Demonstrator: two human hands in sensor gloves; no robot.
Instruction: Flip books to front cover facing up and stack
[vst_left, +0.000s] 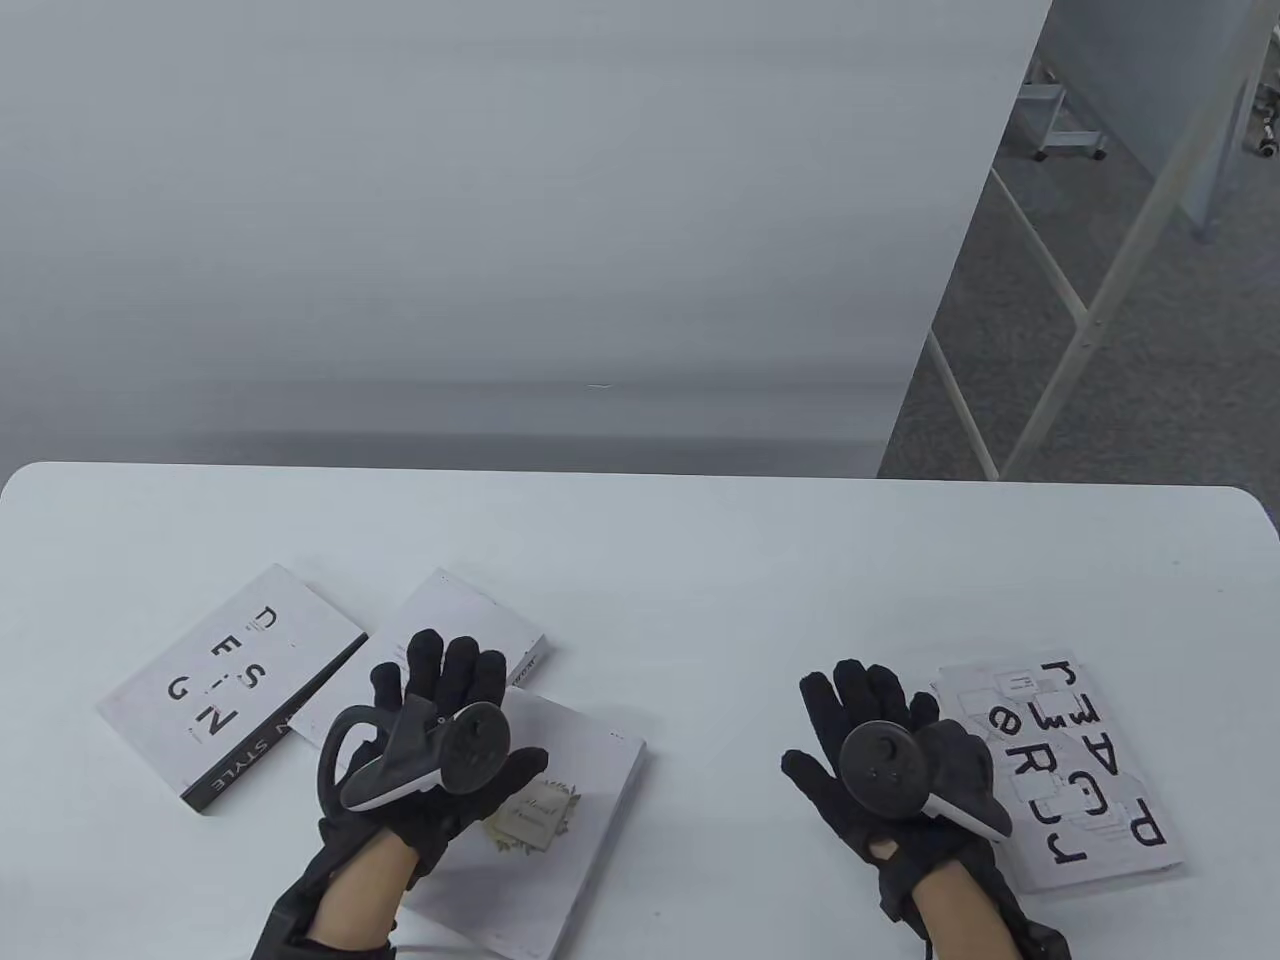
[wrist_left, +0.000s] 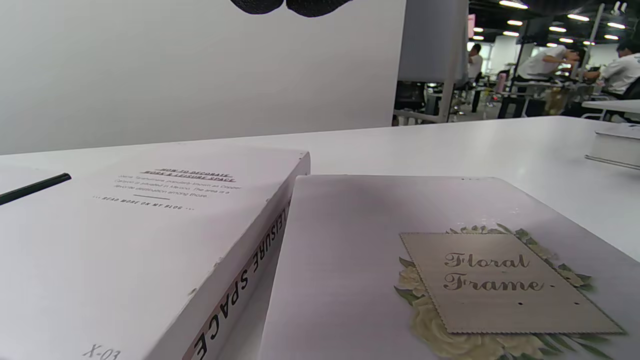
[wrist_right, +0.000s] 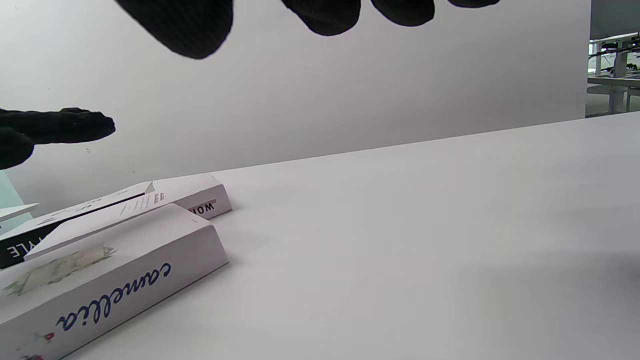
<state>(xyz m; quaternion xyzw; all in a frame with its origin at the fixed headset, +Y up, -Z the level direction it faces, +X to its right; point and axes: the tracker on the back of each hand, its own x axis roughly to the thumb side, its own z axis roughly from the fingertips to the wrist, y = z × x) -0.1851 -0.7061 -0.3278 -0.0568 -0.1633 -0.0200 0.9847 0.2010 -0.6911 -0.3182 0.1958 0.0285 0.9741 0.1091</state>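
Several white books lie on the table (vst_left: 700, 560). At the left is the "DESIGN STYLE" book (vst_left: 235, 690). Beside it is the "Work & Leisure Space" book (vst_left: 470, 615), small print side up (wrist_left: 150, 235). The "Floral Frame" book (vst_left: 570, 830) lies in front of it, with its label facing up (wrist_left: 480, 280). My left hand (vst_left: 440, 700) is spread open over these two books and holds nothing. Only its fingertips (wrist_left: 290, 5) show in the left wrist view. My right hand (vst_left: 865, 720) is open and empty, just left of the "PAPER" book (vst_left: 1080, 770).
The "PAPER" book seems to lie on another white book that sticks out a little at its left edge (vst_left: 942, 692). The right wrist view shows the "camellia" spine (wrist_right: 115, 290) and bare table to its right. A grey wall stands behind the table's far edge.
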